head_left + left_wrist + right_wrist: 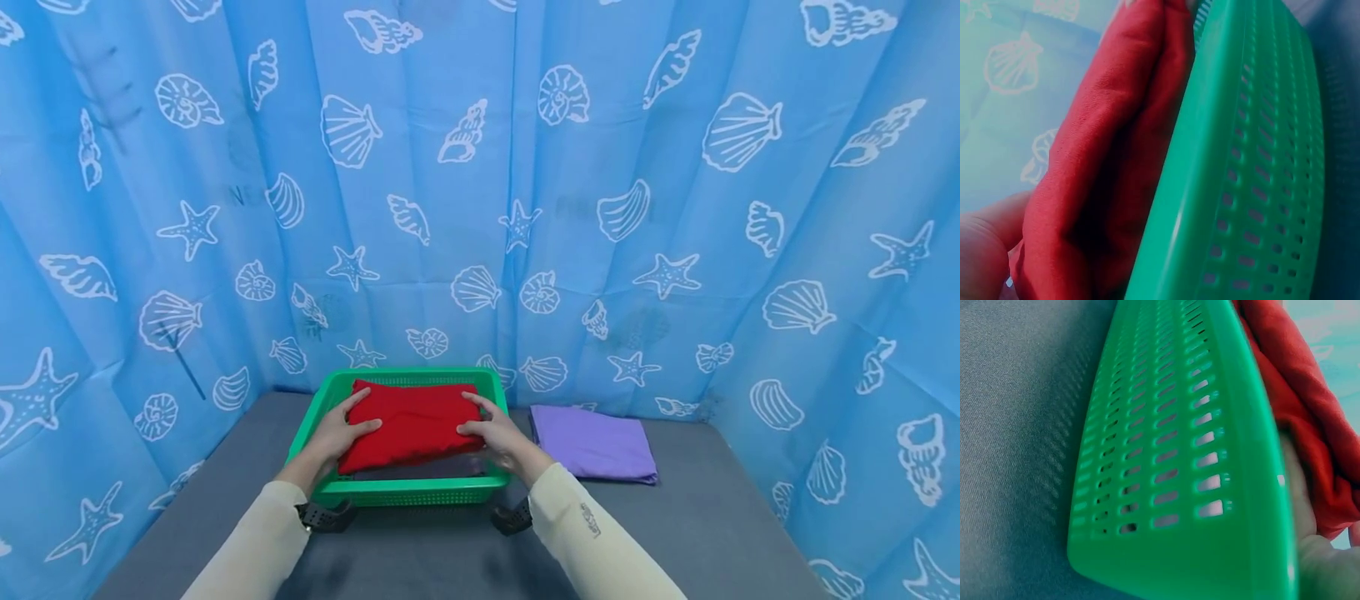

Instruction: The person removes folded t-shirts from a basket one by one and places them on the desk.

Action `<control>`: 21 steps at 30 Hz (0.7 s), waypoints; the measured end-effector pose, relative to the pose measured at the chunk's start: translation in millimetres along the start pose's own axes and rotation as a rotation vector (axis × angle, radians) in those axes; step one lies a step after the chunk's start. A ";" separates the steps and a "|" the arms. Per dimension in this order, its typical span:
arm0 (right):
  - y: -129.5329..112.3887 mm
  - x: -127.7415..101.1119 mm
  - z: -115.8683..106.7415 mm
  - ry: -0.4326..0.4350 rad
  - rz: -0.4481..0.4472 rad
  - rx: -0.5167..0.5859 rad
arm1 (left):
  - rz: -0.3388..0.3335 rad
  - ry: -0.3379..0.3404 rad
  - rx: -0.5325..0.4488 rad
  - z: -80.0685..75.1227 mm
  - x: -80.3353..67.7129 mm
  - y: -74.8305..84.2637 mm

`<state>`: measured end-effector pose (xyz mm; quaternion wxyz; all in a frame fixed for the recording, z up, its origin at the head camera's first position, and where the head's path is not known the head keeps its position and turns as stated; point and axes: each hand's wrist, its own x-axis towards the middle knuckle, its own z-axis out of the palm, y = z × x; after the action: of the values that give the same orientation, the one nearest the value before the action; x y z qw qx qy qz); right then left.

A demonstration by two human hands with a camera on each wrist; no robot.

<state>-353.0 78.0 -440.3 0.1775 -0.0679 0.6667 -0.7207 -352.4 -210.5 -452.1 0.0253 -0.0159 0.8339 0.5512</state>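
Both hands grip a folded red cloth by its opposite sides, in a green plastic basket. At the left edge, my left hand lays its thumb over the top of the cloth. Across from it, my right hand has its thumb on top too, with fingers at the far right corner. In the left wrist view, the red layers bulge beside the basket's rim. From the right wrist, part of the hand shows beneath the cloth, inside the rim; other fingers are hidden.
A folded purple cloth lies on the grey table, right of the basket. Behind the table hangs a blue curtain with white shells and starfish, which also runs along both sides.
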 end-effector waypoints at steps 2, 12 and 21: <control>-2.0 -3.7 -1.9 -0.007 -0.005 0.012 | 0.000 0.004 0.003 1.4 -1.1 1.5; -5.9 -20.6 -15.0 -0.008 -0.032 0.043 | 0.031 -0.019 -0.038 12.6 -6.8 17.7; -3.6 -35.7 -30.0 -0.005 -0.078 0.066 | 0.055 -0.028 -0.051 30.2 -13.6 26.9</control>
<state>-330.5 118.6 -434.8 0.1529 -0.0899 0.6388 -0.7487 -339.6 -172.3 -438.5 0.0213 0.0143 0.8192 0.5730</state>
